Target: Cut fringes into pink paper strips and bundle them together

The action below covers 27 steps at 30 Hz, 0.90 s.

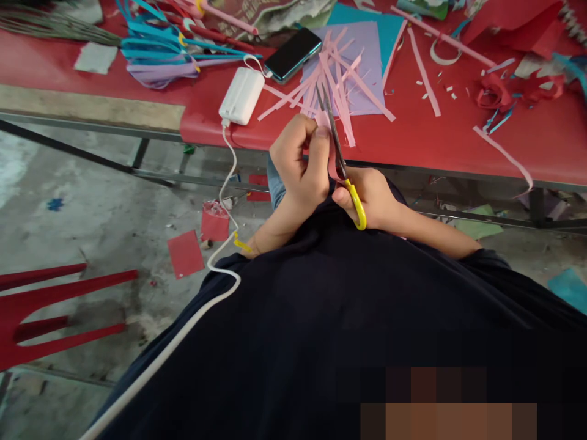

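Near the table's front edge my left hand [300, 156] pinches a piece of pink paper [323, 119] between thumb and fingers. My right hand [371, 197] is closed around the yellow handle of a pair of scissors [339, 150]. The scissors point away from me, with their blades alongside the pink paper and slightly apart at the tips. Part of the paper hangs down beside the blades toward my right hand. Just beyond my hands, a loose heap of cut pink strips [337, 73] lies on a lilac sheet [373, 58].
A white power bank [242, 96] with a long white cable [233, 153] and a black phone [293, 54] lie left of the strips. Blue strips [151, 49] are bunched further left. A red chair [27, 311] stands at lower left. Red paper squares [186, 253] litter the floor.
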Available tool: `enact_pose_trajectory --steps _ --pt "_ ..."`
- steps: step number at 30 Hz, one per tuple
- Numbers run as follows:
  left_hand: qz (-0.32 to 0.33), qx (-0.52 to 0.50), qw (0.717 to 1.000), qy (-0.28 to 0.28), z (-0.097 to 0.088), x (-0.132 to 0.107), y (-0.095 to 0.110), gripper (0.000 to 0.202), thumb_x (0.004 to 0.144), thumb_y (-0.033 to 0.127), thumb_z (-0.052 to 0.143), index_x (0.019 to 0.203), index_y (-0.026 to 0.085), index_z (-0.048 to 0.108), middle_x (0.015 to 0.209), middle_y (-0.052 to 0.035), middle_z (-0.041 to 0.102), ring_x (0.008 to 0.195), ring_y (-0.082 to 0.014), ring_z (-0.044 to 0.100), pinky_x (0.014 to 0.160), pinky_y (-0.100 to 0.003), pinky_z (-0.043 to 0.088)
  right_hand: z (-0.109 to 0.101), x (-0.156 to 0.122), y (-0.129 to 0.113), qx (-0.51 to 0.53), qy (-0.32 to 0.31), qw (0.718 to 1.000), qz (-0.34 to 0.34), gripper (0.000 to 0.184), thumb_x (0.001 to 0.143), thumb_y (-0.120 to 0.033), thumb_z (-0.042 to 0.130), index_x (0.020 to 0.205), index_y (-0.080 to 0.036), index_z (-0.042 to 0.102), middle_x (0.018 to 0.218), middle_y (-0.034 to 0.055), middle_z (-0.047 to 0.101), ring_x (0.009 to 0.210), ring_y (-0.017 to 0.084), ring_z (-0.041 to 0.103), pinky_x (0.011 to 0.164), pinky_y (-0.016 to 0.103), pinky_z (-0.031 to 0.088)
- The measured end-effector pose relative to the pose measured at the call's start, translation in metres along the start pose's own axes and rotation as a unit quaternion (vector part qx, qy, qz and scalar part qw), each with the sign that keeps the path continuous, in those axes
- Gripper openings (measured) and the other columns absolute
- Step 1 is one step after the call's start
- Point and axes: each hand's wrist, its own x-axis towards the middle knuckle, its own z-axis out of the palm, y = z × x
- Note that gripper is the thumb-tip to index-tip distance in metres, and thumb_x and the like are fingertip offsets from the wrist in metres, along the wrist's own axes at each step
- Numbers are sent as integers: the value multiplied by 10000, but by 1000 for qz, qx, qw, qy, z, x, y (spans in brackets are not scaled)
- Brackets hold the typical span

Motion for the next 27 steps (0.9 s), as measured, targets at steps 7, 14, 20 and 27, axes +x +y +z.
enact_pose_trajectory --steps 7,14,20,27 --pt "-44 -45 998 -1 -1 -2 -8 505 1042 596 609 722 252 427 705 -6 367 692 -205 412 707 -417 344 0 0 0 -17 -5 1000 -6 850 887 -1005 190 777 -217 491 706 31 500 618 159 394 621 338 236" --pt "-50 -53 997 1 -2 -4 -10 488 1046 586 618 733 253 447 717 -6 407 738 -200 485 753 -422 401 1 0 0 -9 8 1000 -4 829 888 -1004 167 721 -228 408 660 11 451 583 140 329 605 340 202" --pt "-25 -20 999 0 -2 -1 -3 491 1060 589 592 714 255 486 669 -2 439 663 -190 470 718 -426 410 1 1 4 10 6 1000 6 792 899 -991 277 719 -232 415 643 5 441 589 141 359 595 328 224" --pt "-24 -62 998 4 0 2 -4 448 1056 528 645 736 243 512 663 11 441 669 -172 482 696 -377 421 4 1 6 96 27 995 8 803 874 -994 360 717 -219 498 634 31 524 589 156 481 560 315 318"
